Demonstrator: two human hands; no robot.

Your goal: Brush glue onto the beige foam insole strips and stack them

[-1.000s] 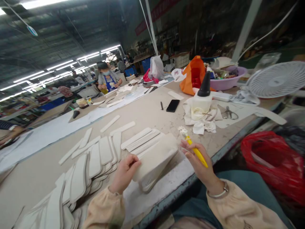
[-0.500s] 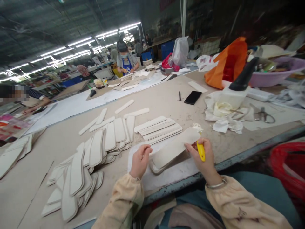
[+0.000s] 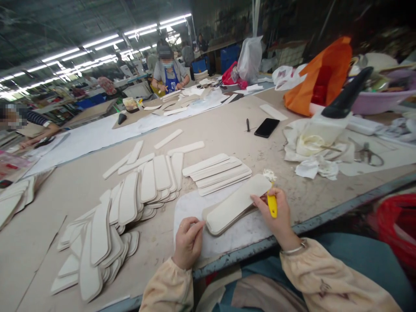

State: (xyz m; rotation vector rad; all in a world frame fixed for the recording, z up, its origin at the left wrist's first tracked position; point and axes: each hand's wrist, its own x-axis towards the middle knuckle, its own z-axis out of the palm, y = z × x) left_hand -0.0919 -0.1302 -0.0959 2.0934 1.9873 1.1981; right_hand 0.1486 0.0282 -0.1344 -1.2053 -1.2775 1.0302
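Observation:
A long off-white panel with rounded corners (image 3: pixel 238 203) lies over a similar piece on a white sheet (image 3: pixel 186 208) at the table's front edge. My right hand (image 3: pixel 276 212) is closed around a tool with a yellow handle (image 3: pixel 272 205), its working end hidden. The same hand's thumb and fingers hold the panel's right end. My left hand (image 3: pixel 188 242) is closed in a pinch at the panel's lower left corner; what is between the fingertips, if anything, is too small to make out. Just behind lies a neat stack of matching panels (image 3: pixel 217 173).
Many overlapping panels (image 3: pixel 130 199) spread across the left. Farther right are a phone (image 3: pixel 267 128), a white container with a black handle (image 3: pixel 333 125), scissors (image 3: pixel 367 154) and an orange bag (image 3: pixel 316 82). Pale scraps (image 3: pixel 269 174) sit behind the panel. A co-worker (image 3: pixel 169 73) stands across the table.
My left hand has come down and nearer, from above the panel's left end to its lower left corner. The panel's left end now lies flatter. My right hand keeps its hold.

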